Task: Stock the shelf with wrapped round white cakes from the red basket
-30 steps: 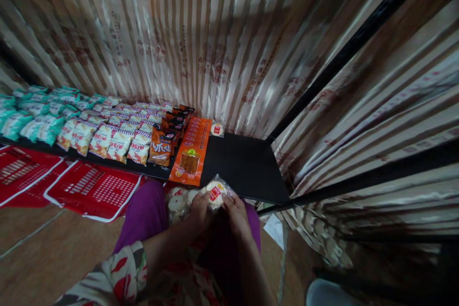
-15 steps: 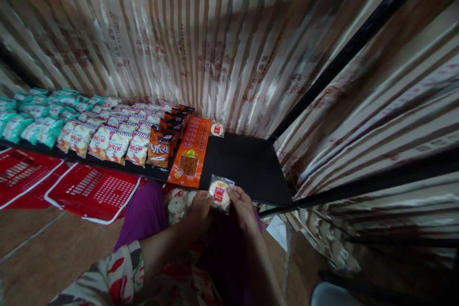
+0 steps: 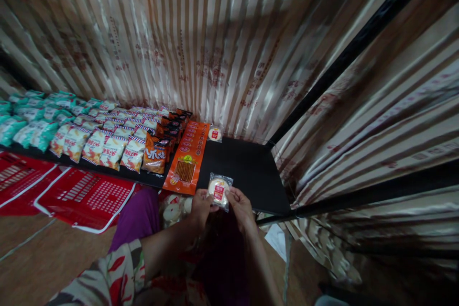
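Both of my hands pinch the lower edge of a clear packet with a round white cake and a red label, held upright over the front edge of the black shelf. My left hand grips its left corner and my right hand its right corner. A bag of more round white cakes lies in my lap beside my left hand. One identical packet lies at the back of the shelf.
Long orange snack packs lie left of the packet, then rows of orange, red-white and teal snack bags. Red plastic baskets lie on the floor at left. Striped shiny curtain and black shelf posts enclose the back and right.
My hands have lifted the cake packet from my lap up and forward to the shelf's front edge and turned its label to face me. The view has drifted slightly right.
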Demonstrator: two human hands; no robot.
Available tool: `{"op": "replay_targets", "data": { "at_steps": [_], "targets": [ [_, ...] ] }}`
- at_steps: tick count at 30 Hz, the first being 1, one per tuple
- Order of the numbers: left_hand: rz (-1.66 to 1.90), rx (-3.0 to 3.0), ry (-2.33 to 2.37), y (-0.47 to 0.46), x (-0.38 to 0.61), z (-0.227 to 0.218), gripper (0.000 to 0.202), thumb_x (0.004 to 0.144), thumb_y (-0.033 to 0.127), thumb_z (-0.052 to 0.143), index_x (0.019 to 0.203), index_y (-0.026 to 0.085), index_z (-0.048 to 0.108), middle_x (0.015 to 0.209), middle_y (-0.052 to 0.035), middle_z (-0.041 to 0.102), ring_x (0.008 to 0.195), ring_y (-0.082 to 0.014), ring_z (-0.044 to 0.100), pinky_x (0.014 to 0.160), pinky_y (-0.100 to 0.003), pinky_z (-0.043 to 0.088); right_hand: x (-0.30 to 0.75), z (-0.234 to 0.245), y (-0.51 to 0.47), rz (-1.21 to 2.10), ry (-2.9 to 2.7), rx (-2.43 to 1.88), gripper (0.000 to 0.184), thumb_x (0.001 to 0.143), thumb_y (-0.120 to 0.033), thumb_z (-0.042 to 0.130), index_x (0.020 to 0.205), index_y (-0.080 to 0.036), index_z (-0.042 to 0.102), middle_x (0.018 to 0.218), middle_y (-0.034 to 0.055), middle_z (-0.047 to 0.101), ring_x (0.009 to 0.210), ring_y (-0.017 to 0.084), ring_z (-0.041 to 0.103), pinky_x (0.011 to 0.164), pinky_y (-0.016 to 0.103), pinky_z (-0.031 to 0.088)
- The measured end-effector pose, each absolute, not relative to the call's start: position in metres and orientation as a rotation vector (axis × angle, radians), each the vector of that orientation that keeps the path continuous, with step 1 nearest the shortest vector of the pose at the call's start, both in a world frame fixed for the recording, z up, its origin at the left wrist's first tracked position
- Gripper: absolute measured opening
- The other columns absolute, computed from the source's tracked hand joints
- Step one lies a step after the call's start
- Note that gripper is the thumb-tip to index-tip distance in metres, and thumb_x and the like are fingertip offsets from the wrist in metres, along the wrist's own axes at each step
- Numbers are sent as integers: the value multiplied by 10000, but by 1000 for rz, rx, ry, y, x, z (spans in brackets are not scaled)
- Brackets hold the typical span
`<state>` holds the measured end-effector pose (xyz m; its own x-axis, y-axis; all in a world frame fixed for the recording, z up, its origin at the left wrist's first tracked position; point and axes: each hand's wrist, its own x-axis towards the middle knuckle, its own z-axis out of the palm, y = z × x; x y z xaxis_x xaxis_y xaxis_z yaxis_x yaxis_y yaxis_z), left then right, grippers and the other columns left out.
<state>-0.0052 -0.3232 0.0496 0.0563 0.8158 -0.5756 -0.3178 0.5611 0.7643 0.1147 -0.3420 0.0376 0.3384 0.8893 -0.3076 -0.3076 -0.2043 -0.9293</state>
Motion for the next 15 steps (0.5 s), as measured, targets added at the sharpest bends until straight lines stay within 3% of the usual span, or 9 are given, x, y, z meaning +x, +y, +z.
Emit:
{"op": "replay_targets", "data": {
  "at_steps": [9, 15],
  "targets": [
    [826, 740, 1396, -306, 0, 41, 100, 781, 134, 559, 862, 163, 509, 741, 17, 565, 569, -63, 529, 475, -140, 418, 118, 39, -328, 1098, -629, -1484, 472, 474, -505, 749, 790, -168, 650, 690, 23, 690, 642, 175, 625, 611, 274, 486],
    [820, 960, 1469, -292, 1, 27, 78, 762, 161, 556, 826, 146, 598, 747, -17, 621, 702, -115, 592, 612, -183, 457, 122, 34, -318, 1027, -635, -1529, 430, 509, -472, 728, 810, -172, 670, 650, -1, 664, 588, 146, 579, 574, 248, 454]
  ]
}}
